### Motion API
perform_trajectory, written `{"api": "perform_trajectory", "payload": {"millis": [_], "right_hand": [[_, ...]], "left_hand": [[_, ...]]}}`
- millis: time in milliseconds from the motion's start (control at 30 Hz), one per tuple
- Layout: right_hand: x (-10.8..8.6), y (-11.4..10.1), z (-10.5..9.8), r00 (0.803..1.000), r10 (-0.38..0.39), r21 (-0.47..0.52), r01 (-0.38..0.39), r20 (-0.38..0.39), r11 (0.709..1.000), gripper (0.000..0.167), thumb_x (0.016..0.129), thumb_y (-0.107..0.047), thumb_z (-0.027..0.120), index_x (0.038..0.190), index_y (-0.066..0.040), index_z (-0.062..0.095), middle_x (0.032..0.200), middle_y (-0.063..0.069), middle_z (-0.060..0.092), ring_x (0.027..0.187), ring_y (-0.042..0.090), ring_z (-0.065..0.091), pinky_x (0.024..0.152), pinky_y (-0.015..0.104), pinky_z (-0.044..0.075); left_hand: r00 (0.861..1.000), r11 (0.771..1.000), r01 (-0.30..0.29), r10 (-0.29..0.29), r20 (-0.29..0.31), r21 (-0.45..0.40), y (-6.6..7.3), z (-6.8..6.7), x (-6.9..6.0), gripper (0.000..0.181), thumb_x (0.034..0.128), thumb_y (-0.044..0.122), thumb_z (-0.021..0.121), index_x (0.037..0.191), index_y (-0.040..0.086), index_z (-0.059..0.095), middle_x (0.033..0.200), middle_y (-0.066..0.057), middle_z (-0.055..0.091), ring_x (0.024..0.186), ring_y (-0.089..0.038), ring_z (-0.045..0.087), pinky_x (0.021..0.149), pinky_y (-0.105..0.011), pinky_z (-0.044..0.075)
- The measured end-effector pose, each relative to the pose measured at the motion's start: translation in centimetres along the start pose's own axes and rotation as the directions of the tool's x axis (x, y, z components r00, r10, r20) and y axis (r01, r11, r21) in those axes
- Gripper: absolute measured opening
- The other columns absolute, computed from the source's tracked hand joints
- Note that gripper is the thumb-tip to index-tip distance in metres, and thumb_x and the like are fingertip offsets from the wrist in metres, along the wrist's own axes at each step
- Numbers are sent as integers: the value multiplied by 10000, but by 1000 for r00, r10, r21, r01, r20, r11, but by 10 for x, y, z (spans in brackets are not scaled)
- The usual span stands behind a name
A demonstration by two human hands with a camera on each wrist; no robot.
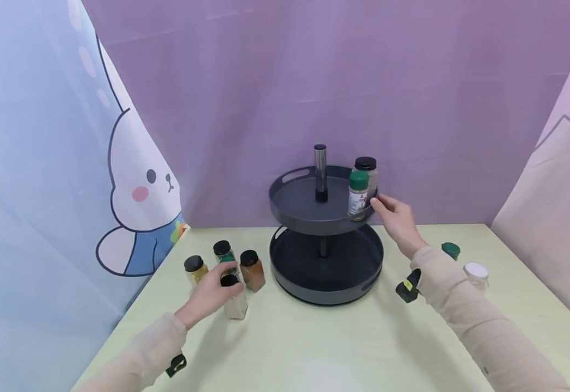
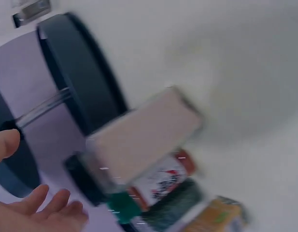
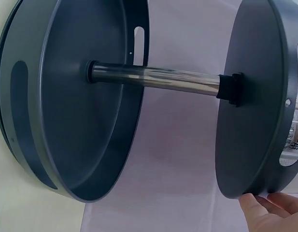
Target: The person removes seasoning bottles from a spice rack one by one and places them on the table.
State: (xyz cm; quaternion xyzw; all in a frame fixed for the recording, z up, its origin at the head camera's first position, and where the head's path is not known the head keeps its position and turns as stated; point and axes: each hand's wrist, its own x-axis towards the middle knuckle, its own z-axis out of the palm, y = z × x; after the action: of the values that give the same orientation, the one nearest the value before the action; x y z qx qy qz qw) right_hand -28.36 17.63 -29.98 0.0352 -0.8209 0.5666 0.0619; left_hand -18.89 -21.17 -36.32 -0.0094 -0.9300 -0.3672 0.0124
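My left hand [image 1: 211, 291] is around the black lid of a spice jar of pale powder [image 1: 236, 307]. In the left wrist view its spread fingers [image 2: 35, 200] stand apart from that jar [image 2: 146, 135], which is blurred. Close by are an orange-brown spice jar [image 1: 252, 277], a yellow spice jar [image 1: 195, 268] and a green-labelled jar [image 1: 223, 250], partly hidden. My right hand [image 1: 399, 220] touches the outer rim of the upper tray of a dark two-tier turntable [image 1: 309, 223], its fingertips against the edge. On that tray stand a green-capped shaker [image 1: 357, 198] and a black-lidded jar [image 1: 366, 163].
The lower tray [image 1: 296, 261] sits on the pale table [image 1: 314, 348], with a metal post [image 1: 320, 169] through the tiers. Beside my right sleeve stand a white-lidded jar [image 1: 476, 272] and a green-capped container [image 1: 451, 250]. A purple cloth [image 1: 245, 109] hangs behind.
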Motion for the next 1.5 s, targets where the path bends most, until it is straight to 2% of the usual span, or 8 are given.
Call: {"api": "perform_trajectory", "payload": {"millis": [200, 300, 500, 700, 833, 1033, 1233, 1500], "right_hand": [[-5, -4, -2, 1000, 10, -11, -10, 7, 1000, 655, 938, -441, 434, 1432, -40, 278, 1463, 164, 317, 1337, 324, 312, 1084, 487, 283], [-8, -6, -4, 1000, 8, -11, -8, 6, 1000, 655, 935, -442, 440, 1434, -49, 279, 1465, 153, 318, 1339, 318, 311, 1085, 490, 279], [-15, -12, -8, 1000, -11, -1, 11, -5, 1000, 649, 937, -429, 445, 1434, -48, 277, 1468, 142, 314, 1346, 311, 299, 1091, 494, 265], [-20, -15, -7, 1000, -28, -47, 27, -13, 999, 651, 933, -433, 453, 1441, -70, 269, 1467, 131, 323, 1346, 308, 303, 1080, 498, 284], [-22, -16, -7, 998, -60, -47, 59, -7, 997, 656, 933, -419, 463, 1444, -65, 255, 1467, 135, 320, 1347, 300, 305, 1079, 491, 289], [-23, -21, -9, 993, -114, -34, 114, 7, 993, 672, 931, -372, 495, 1451, -49, 220, 1477, 146, 293, 1351, 291, 301, 1083, 461, 293], [-24, -31, -11, 989, -146, -50, 146, 4, 988, 688, 915, -356, 531, 1449, -47, 226, 1466, 145, 318, 1340, 295, 322, 1072, 447, 317], [-19, -41, -10, 983, -180, -87, 181, 20, 980, 666, 903, -305, 566, 1442, -63, 259, 1457, 142, 335, 1334, 284, 336, 1073, 432, 322]], "left_hand": [[998, 996, -68, 69, 5, -61, 25, -15, 9, 519, 883, 296, 590, 1344, 106, 448, 1411, -154, 403, 1281, -340, 387, 987, -502, 396], [997, 989, -70, 72, 8, -130, 41, -24, 18, 498, 907, 327, 547, 1352, 129, 441, 1431, -120, 387, 1332, -321, 318, 1059, -498, 317], [998, 955, -57, 64, 17, -291, 78, -35, 45, 528, 915, 393, 506, 1377, 159, 402, 1443, -45, 377, 1337, -254, 322, 1098, -456, 268], [998, 942, -55, 64, 17, -331, 101, -30, 75, 559, 913, 384, 513, 1391, 125, 384, 1429, -66, 397, 1318, -234, 353, 1090, -428, 292], [999, 932, -24, 32, 16, -361, 108, -25, 93, 604, 907, 379, 522, 1414, 106, 340, 1457, -77, 353, 1336, -239, 327, 1098, -410, 283], [1000, 896, 7, -6, 5, -445, 110, -17, 112, 658, 904, 363, 537, 1437, 80, 275, 1490, -76, 291, 1366, -232, 271, 1119, -388, 245], [1000, 866, -1, -6, -13, -501, 112, -8, 122, 613, 902, 296, 557, 1411, 45, 327, 1447, -120, 358, 1342, -235, 317, 1113, -372, 260], [1000, 835, -23, 19, -13, -550, 115, -4, 128, 523, 918, 144, 512, 1395, 11, 345, 1403, -163, 411, 1299, -244, 380, 1094, -368, 298]]}}
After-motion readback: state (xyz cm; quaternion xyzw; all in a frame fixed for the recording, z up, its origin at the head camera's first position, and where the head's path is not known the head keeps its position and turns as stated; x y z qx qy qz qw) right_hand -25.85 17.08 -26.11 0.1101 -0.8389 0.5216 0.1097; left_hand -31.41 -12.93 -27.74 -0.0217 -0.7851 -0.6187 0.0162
